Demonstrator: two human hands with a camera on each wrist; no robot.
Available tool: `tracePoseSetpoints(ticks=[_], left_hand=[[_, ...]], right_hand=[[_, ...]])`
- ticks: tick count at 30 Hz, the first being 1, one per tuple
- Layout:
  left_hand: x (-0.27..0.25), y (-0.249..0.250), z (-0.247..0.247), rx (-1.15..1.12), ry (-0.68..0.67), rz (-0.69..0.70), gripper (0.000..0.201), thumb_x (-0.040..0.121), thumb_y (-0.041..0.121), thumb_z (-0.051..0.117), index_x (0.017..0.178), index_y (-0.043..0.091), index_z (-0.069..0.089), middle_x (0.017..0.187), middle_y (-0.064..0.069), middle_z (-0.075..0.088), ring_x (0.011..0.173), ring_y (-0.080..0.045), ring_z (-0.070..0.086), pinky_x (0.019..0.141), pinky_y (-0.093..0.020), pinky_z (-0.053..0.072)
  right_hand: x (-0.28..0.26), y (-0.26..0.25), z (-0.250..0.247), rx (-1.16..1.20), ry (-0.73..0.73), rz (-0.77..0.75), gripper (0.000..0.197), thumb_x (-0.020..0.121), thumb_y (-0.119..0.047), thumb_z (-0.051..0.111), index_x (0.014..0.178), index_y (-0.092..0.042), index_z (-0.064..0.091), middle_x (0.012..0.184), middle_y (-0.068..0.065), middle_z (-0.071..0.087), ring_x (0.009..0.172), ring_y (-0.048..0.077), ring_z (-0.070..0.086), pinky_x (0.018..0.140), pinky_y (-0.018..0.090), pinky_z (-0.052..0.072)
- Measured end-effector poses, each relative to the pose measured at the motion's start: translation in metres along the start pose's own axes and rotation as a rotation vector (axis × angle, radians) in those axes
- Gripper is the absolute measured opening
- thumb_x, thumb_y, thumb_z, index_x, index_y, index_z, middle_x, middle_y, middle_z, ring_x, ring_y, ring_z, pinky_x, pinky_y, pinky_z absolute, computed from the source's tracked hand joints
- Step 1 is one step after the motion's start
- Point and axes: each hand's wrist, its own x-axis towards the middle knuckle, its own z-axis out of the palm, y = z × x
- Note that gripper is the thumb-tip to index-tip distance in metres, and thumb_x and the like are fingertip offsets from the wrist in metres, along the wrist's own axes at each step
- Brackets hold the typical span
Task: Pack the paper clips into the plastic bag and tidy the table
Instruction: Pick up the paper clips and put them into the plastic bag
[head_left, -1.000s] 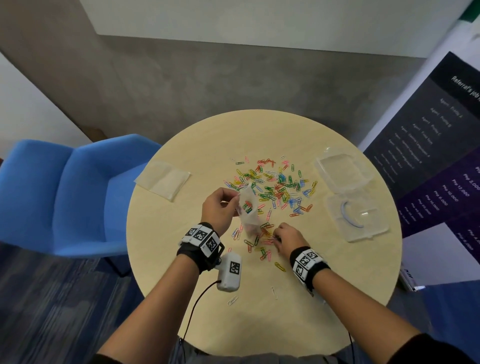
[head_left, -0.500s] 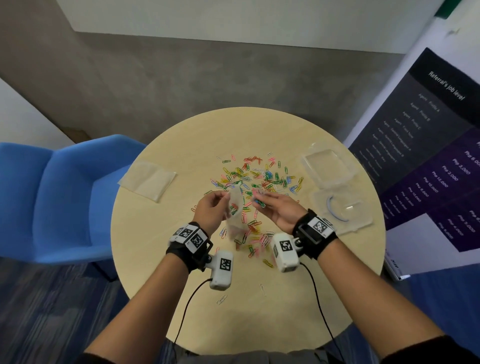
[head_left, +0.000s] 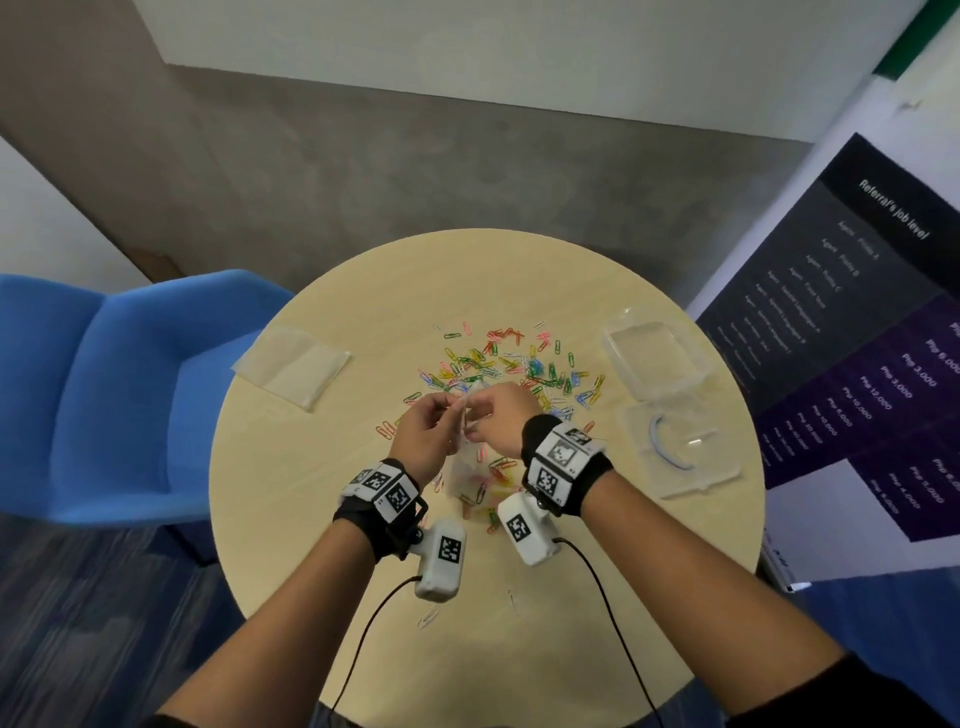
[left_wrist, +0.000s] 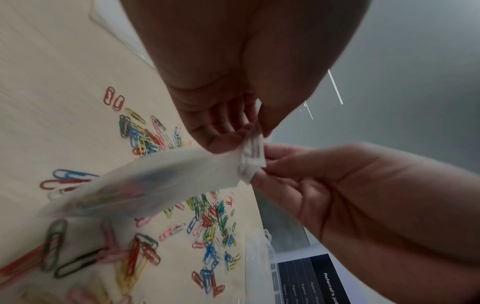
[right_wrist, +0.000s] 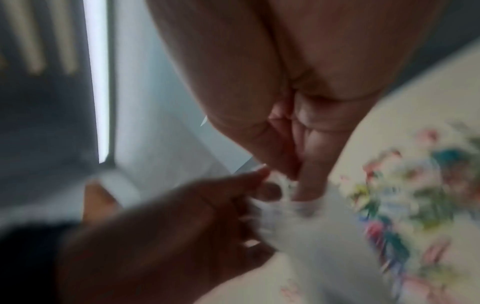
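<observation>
You look down on a round pale-wood tabletop (head_left: 467, 291). Blue armchair (head_left: 104, 395) just beside its left edge. Grey carpet (head_left: 415, 171) beyond, white wall (head_left: 519, 47) behind. Dark printed banner (head_left: 857, 332) stands at right. Blue patterned carpet (head_left: 78, 623) lower left.
</observation>
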Motion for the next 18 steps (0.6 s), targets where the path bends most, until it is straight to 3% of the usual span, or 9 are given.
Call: tracePoseSetpoints(ticks=[2, 4, 6, 9, 11, 13, 16, 18], left_hand=[[0.003, 0.004, -0.004, 0.027, 0.009, 0.018, 0.014, 0.099, 0.018, 0.053, 0.087, 0.014, 0.059, 0.066, -0.002, 0.057, 0.054, -0.014, 0.049, 0.058, -0.030, 0.043], [0.005, 0.008, -0.013, 0.047, 0.024, 0.037, 0.013, 0.099, 0.017, 0.054, 0.087, 0.015, 0.059, 0.067, -0.002, 0.057, 0.056, -0.017, 0.050, 0.061, -0.034, 0.045], [0.009, 0.008, -0.027, 0.053, 0.068, 0.046, 0.011, 0.098, 0.018, 0.055, 0.089, 0.016, 0.060, 0.067, -0.001, 0.057, 0.058, -0.017, 0.050, 0.062, -0.035, 0.045], [0.012, 0.006, -0.056, 0.058, 0.169, 0.047, 0.011, 0.099, 0.019, 0.054, 0.089, 0.017, 0.059, 0.065, 0.000, 0.055, 0.054, -0.011, 0.048, 0.058, -0.031, 0.043], [0.011, 0.006, -0.078, 0.037, 0.223, 0.054, 0.012, 0.099, 0.018, 0.053, 0.089, 0.017, 0.058, 0.063, -0.001, 0.053, 0.051, -0.008, 0.046, 0.052, -0.025, 0.041], [0.009, 0.003, -0.097, 0.026, 0.271, 0.058, 0.012, 0.100, 0.017, 0.053, 0.089, 0.017, 0.058, 0.063, -0.001, 0.053, 0.051, -0.008, 0.046, 0.050, -0.020, 0.039], [0.004, -0.001, -0.119, 0.033, 0.331, 0.056, 0.009, 0.099, 0.018, 0.053, 0.096, 0.013, 0.060, 0.064, -0.001, 0.054, 0.053, -0.009, 0.048, 0.051, -0.019, 0.041], [0.002, -0.003, -0.131, 0.044, 0.370, 0.053, 0.012, 0.099, 0.019, 0.052, 0.101, 0.010, 0.060, 0.065, 0.000, 0.055, 0.052, -0.006, 0.050, 0.053, -0.019, 0.042]], right_hand=[[-0.003, -0.010, -0.001, -0.202, 0.050, -0.108, 0.020, 0.087, -0.006, 0.061, 0.102, -0.010, 0.073, 0.097, 0.008, 0.072, 0.092, 0.024, 0.067, 0.083, 0.027, 0.053], [-0.005, -0.017, 0.001, -0.235, 0.069, -0.222, 0.013, 0.087, -0.007, 0.062, 0.093, -0.008, 0.073, 0.087, 0.007, 0.071, 0.084, 0.023, 0.067, 0.080, 0.028, 0.055], [-0.005, -0.019, 0.000, -0.036, 0.097, -0.293, 0.013, 0.087, -0.006, 0.063, 0.093, -0.009, 0.074, 0.084, 0.006, 0.073, 0.077, 0.019, 0.069, 0.076, 0.028, 0.058], [0.010, -0.005, -0.006, 0.264, 0.215, -0.257, 0.018, 0.086, -0.004, 0.061, 0.085, -0.015, 0.075, 0.081, 0.002, 0.073, 0.067, 0.016, 0.069, 0.069, 0.030, 0.060], [0.027, 0.009, 0.001, 0.082, 0.235, -0.274, 0.021, 0.084, -0.008, 0.059, 0.083, -0.020, 0.075, 0.089, -0.001, 0.073, 0.078, 0.015, 0.069, 0.079, 0.037, 0.059], [0.042, 0.019, 0.024, -0.324, 0.071, -0.378, 0.023, 0.089, -0.014, 0.055, 0.103, -0.020, 0.073, 0.111, 0.003, 0.070, 0.104, 0.019, 0.063, 0.095, 0.039, 0.051], [0.062, 0.028, 0.071, -0.855, -0.200, -0.539, 0.051, 0.096, -0.033, 0.050, 0.144, -0.020, 0.040, 0.153, 0.008, 0.034, 0.141, 0.028, 0.030, 0.114, 0.043, 0.029], [0.076, 0.027, 0.095, -1.033, -0.246, -0.582, 0.064, 0.096, -0.045, 0.045, 0.152, -0.024, 0.021, 0.161, 0.006, 0.012, 0.147, 0.029, 0.012, 0.119, 0.047, 0.015]])
